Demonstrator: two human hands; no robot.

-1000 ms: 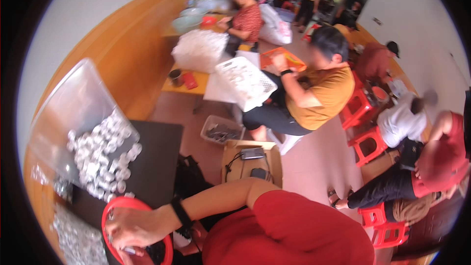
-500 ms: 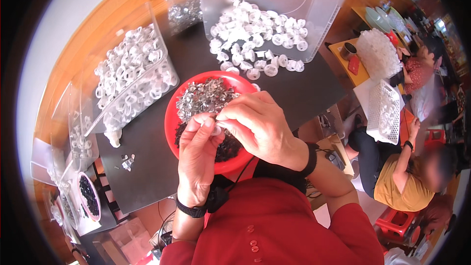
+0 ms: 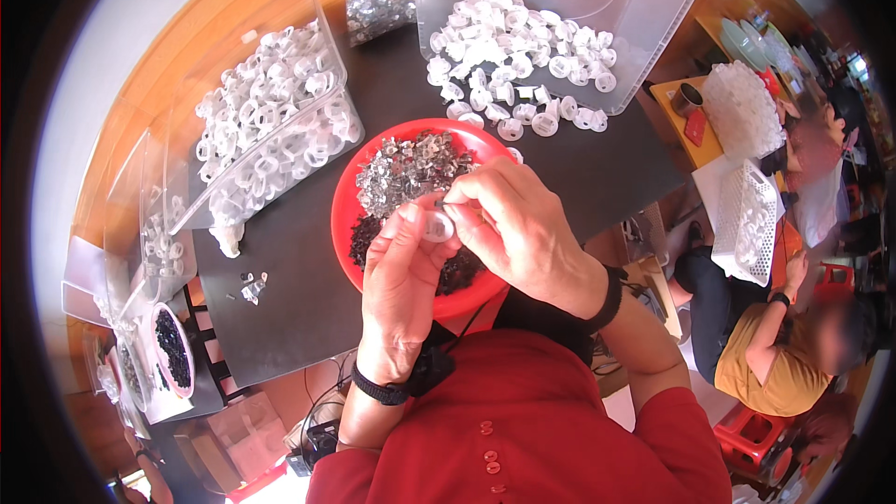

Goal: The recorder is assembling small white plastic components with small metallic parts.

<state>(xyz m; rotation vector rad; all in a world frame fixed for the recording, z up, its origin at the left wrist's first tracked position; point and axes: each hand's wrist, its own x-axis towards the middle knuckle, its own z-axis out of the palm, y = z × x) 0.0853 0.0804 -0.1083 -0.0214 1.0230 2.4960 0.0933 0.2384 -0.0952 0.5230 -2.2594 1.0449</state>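
Observation:
Between the fingers of my left hand (image 3: 399,271) is a small round white plastic part (image 3: 437,228), its open face turned up. My right hand (image 3: 534,238) meets it from the right, thumb and forefinger pinched at its upper edge. A small dark bit seems to be in that pinch, too small to name. Both hands are over a red basin (image 3: 343,215). Silvery metal clips (image 3: 409,171) are heaped in its far part, and small black pieces (image 3: 459,273) lie nearer me, partly hidden by my hands.
White plastic parts fill a clear bin (image 3: 347,117) at left and spill from a tipped clear bin (image 3: 644,56) at the back. A bag of metal pieces (image 3: 381,9) stands between them. Loose clips (image 3: 252,287) lie on the dark table (image 3: 289,317). A co-worker (image 3: 775,359) sits at right beside a white basket (image 3: 747,224).
The view has shifted, so the table things appear farther right and slightly higher. The white part, mostly covered by my fingers before, now shows its round face. My hands stay together over the basin.

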